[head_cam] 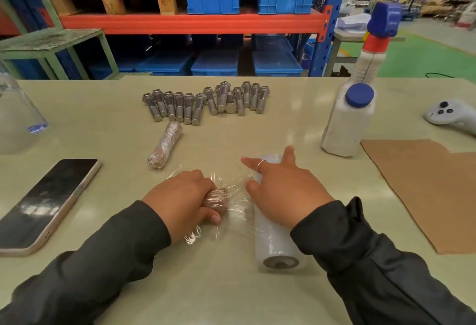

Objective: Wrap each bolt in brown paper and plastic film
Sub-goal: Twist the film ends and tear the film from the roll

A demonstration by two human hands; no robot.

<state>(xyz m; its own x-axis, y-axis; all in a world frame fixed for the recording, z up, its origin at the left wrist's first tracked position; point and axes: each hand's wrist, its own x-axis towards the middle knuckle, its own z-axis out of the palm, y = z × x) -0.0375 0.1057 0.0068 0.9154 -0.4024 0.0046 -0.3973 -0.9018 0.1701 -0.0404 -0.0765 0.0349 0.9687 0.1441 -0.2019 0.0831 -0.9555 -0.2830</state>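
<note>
Film roll (277, 237) nearest, under flat, spread right hand (283, 191). Left hand (184, 200) beside it, clenched round paper-wrapped bolt (216, 200) on loose plastic film (231, 191). Beyond, finished wrapped bolt (164, 148); farther, bare bolts (206, 103) in a row. Brown paper (425, 191) at right.

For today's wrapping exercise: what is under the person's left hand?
The left hand grips a brown-paper-wrapped bolt, lying on clear plastic film drawn from the roll. Most of the bolt is covered by fingers.
</note>
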